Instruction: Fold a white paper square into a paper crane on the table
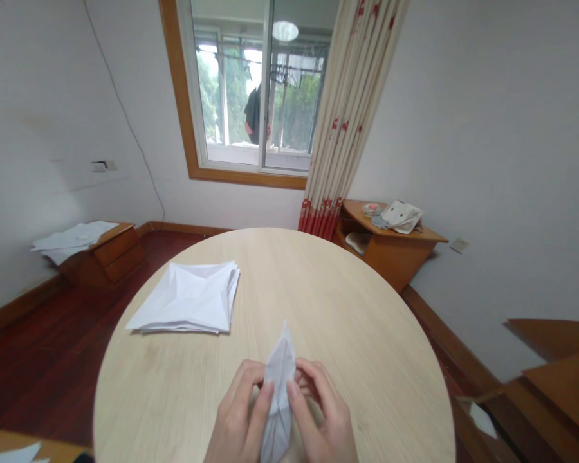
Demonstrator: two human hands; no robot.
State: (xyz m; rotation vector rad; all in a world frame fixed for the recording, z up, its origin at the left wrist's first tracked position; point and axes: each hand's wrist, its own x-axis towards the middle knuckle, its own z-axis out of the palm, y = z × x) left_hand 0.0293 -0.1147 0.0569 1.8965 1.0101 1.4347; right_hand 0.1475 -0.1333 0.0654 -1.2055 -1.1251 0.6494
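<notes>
A narrow folded piece of white paper [280, 379] stands pointed upward over the near edge of the round wooden table [367, 334]. My left hand [238, 418] pinches its left side with thumb and fingers. My right hand [321, 415] grips its right side, thumb pressed against the fold. Both hands are closed on the paper. A stack of creased white paper sheets [188, 299] lies on the table to the upper left of my hands, apart from them.
A low wooden cabinet [103, 254] with loose papers stands at the left wall. A corner cabinet [390, 247] with a cloth bag sits by the curtain [347, 116] under the window. Wooden furniture edges show at the right [560, 379].
</notes>
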